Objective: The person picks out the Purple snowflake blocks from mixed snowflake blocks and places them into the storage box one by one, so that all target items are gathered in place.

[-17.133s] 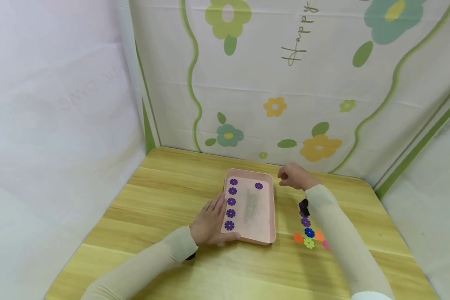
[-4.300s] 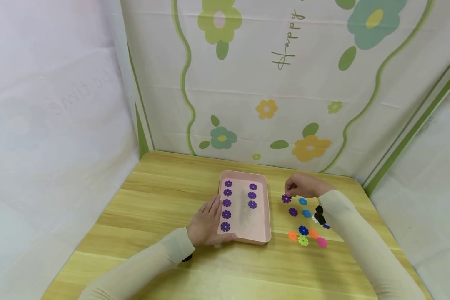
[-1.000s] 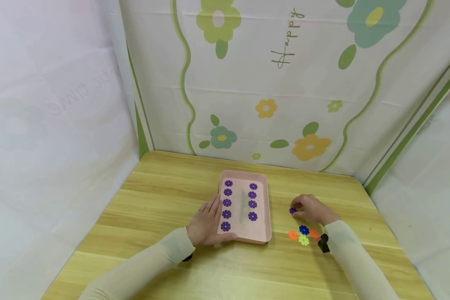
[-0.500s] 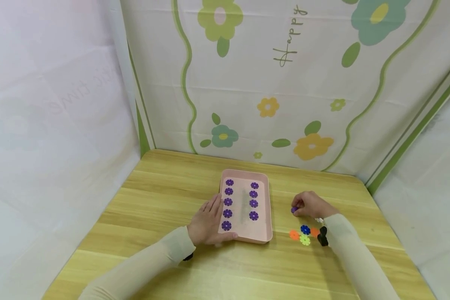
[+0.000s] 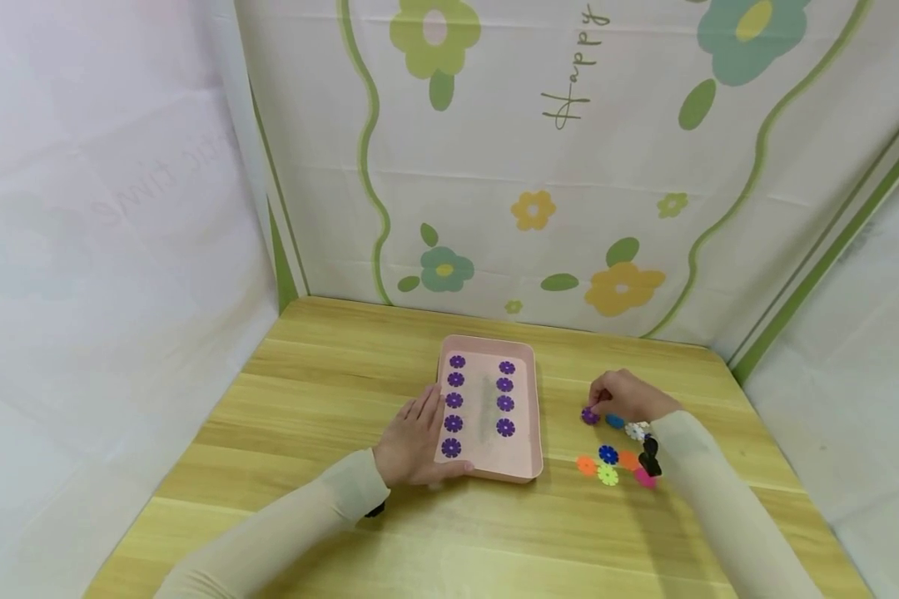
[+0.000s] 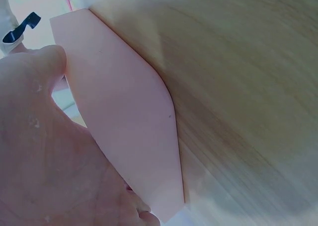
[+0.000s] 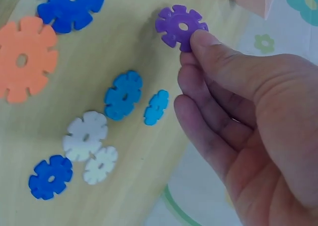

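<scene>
My right hand (image 5: 628,395) pinches a purple snowflake disc (image 7: 180,27) between thumb and forefinger, just above the table right of the tray. My left hand (image 5: 412,441) rests along the left side and near corner of the pink tray (image 5: 505,474), fingers straight. In the left wrist view, the thumb (image 6: 49,67) lies at the rim of the tray's wall (image 6: 124,102). Purple discs stand in two columns inside the tray, several in the left column (image 5: 454,400) and several in the shorter right column (image 5: 505,403).
Loose discs lie right of the tray: orange (image 5: 587,465), yellow-green (image 5: 608,475), dark blue (image 5: 608,454), pink (image 5: 645,477), white (image 7: 86,135) and lighter blue (image 7: 123,95). A flower-printed cloth (image 5: 479,183) hangs behind the wooden table (image 5: 330,366).
Since the oldest frame, the right column of purple discs in the tray has grown from one to several. Within the last second, my right hand has picked up another purple disc. The left hand stays put.
</scene>
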`<control>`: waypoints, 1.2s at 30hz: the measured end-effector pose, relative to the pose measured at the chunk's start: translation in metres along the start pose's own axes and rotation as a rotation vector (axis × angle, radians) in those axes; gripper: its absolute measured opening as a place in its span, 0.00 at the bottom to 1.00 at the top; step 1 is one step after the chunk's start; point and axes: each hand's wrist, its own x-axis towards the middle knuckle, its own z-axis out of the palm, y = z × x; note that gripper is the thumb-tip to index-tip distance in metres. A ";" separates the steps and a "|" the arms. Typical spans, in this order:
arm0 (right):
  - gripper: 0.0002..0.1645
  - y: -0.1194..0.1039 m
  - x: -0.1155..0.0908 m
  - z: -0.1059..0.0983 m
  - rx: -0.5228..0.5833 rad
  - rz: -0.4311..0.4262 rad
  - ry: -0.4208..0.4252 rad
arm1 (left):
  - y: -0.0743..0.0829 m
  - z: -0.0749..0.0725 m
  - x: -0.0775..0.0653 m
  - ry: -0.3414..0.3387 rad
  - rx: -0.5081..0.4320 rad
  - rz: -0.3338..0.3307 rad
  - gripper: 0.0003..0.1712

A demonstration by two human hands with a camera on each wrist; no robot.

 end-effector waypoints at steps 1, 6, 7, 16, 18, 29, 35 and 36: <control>0.07 -0.001 -0.001 -0.002 -0.008 0.005 -0.005 | 0.000 0.000 0.000 -0.001 -0.001 0.001 0.70; 0.08 -0.007 -0.003 -0.008 -0.025 0.006 -0.025 | 0.000 -0.001 -0.001 0.002 -0.011 0.004 0.69; 0.09 -0.009 -0.003 -0.010 -0.023 0.002 -0.028 | 0.001 -0.001 -0.001 0.001 -0.012 0.004 0.70; 0.10 -0.033 -0.003 -0.024 -0.031 -0.048 -0.035 | -0.001 0.003 0.000 0.035 -0.002 0.013 0.69; 0.10 -0.039 -0.001 -0.026 -0.045 -0.061 -0.041 | -0.001 0.004 -0.001 0.035 0.002 0.014 0.69; 0.09 -0.086 0.017 -0.030 -0.117 -0.102 -0.103 | 0.001 -0.002 -0.003 0.011 -0.014 0.004 0.70; 0.10 -0.111 0.031 -0.020 -0.145 -0.166 -0.130 | 0.001 -0.001 -0.002 0.018 0.004 0.010 0.70; 0.10 -0.115 0.033 -0.018 -0.146 -0.178 -0.136 | 0.001 -0.001 -0.002 0.019 0.009 0.011 0.70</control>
